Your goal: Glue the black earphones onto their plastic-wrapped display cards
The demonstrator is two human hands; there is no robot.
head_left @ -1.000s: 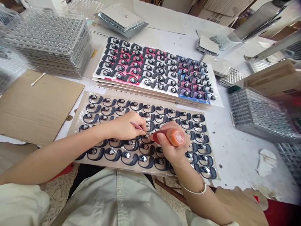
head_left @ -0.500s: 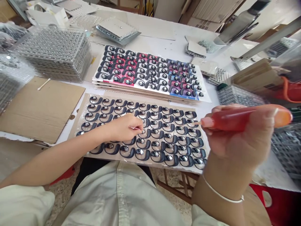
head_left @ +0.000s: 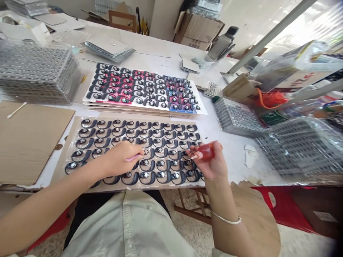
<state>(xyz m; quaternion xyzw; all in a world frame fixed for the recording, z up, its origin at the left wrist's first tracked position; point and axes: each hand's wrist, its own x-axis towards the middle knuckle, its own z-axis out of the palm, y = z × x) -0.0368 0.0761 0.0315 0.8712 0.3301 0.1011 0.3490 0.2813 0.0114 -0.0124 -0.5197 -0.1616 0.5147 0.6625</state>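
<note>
My left hand [head_left: 118, 159] pinches pink tweezers [head_left: 134, 157] over the near sheet [head_left: 60, 162], which carries rows of black ear-hook parts [head_left: 158, 142]. The tweezer tips point at a part in the third row. My right hand [head_left: 211, 162] is closed around an orange-red bottle [head_left: 206, 152] with its nozzle aimed left, hovering over the right end of the same sheet. A thin bracelet [head_left: 226, 220] circles my right wrist.
Behind lies a stack of sheets [head_left: 142, 89] with more black parts on pink and blue card. Clear blister trays [head_left: 34, 69] are stacked at left, more trays [head_left: 297, 146] at right. Brown cardboard [head_left: 26, 139] with a cotton swab [head_left: 16, 110] lies left. A red stool [head_left: 284, 207] stands below.
My right hand, raised close to the camera half a second ago, has come back down to the sheet with the bottle. The view has swung right. My left hand stays put.
</note>
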